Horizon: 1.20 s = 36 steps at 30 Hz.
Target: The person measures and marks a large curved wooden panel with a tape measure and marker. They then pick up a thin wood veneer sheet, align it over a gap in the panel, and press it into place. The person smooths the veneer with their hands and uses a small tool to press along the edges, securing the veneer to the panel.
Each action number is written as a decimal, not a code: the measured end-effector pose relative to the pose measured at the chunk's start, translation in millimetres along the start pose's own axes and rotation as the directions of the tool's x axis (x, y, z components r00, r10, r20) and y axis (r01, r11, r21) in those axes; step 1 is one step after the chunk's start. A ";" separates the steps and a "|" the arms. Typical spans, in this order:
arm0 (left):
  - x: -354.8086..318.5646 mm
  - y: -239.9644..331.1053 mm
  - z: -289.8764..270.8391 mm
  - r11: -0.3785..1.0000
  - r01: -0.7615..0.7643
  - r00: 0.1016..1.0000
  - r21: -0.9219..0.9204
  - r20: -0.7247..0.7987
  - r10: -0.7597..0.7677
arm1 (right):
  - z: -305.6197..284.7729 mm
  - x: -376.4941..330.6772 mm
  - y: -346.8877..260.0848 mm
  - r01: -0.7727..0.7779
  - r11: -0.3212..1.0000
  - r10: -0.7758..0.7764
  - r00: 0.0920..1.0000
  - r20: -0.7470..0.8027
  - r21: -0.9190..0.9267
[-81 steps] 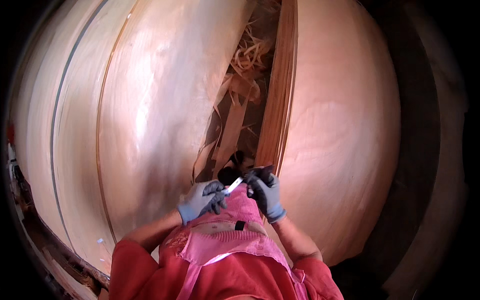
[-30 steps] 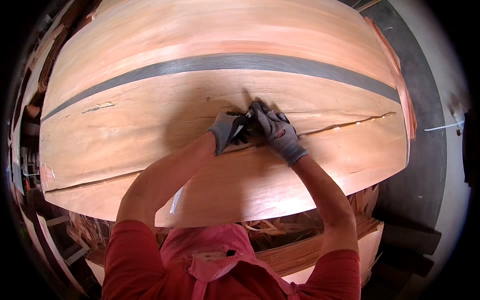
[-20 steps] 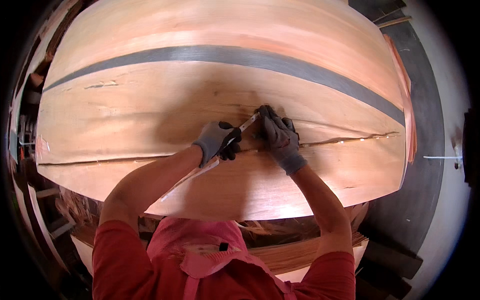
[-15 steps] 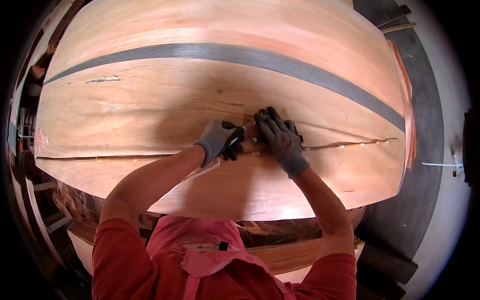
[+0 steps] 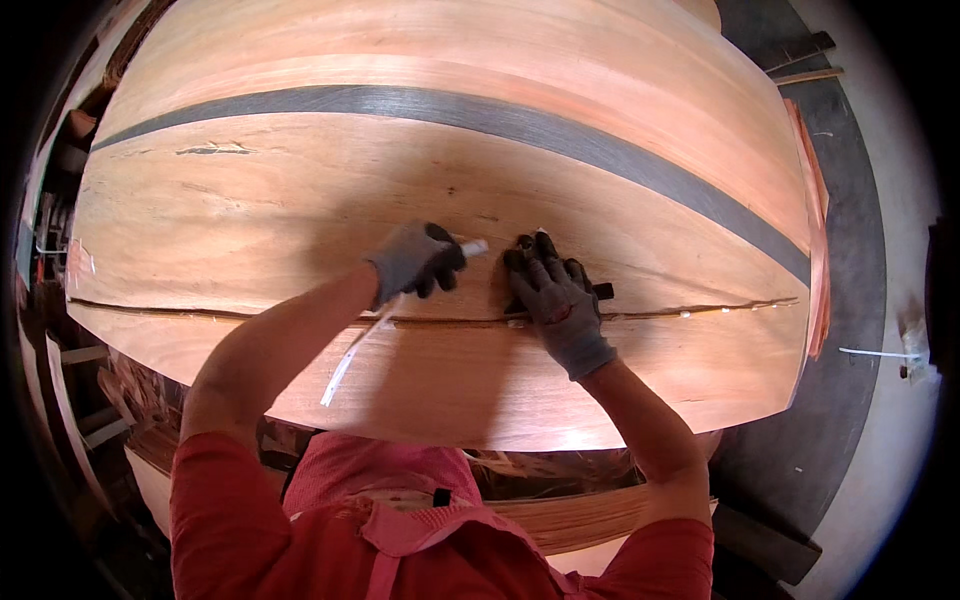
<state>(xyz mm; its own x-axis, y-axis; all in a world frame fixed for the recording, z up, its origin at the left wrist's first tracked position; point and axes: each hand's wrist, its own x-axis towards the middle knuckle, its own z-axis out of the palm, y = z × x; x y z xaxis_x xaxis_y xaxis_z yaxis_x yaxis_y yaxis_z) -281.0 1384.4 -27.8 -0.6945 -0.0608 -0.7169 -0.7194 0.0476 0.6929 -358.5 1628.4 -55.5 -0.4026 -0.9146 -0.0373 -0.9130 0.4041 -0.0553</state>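
Under both hands lies a wide sheet of pale wood veneer [image 5: 250, 210] with a long dark split [image 5: 440, 323] running across its near part. My left hand [image 5: 418, 262], in a grey and black glove, is raised slightly over the sheet and closed on a strip of white tape [image 5: 343, 372]; one end juts from the fingers, the other trails toward me. My gloved right hand [image 5: 555, 298] rests over the split, fingers forward. Beneath its palm a black bar-shaped tool [image 5: 603, 291] sticks out on the right; the rest is hidden. A white bit shows at its fingertips.
Small white pieces [image 5: 685, 314] dot the split at the right. A dark grey band [image 5: 400, 100] crosses behind, with more veneer [image 5: 450, 40] beyond it. Stacked veneer edges [image 5: 590, 515] show below the near edge. A grey surface [image 5: 850, 240] lies at the right.
My left hand has moved left, away from the right hand, with the white tape now showing at both ends. The right hand has shifted slightly nearer to me, uncovering more of the black tool.
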 end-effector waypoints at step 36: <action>-37.7 -65.1 -20.2 0.931 -0.031 0.982 -0.364 -0.185 -0.040 | 11.4 85.4 -56.8 0.269 0.963 -0.265 0.959 -0.102 0.028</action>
<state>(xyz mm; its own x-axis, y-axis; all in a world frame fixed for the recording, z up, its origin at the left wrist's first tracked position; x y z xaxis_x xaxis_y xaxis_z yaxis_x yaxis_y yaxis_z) -207.8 1363.5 -44.3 -0.6519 -0.2460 -0.7173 -0.6454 -0.3166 0.6951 -340.3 1527.5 -66.9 -0.1510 -0.9853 0.0803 -0.9854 0.1436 -0.0915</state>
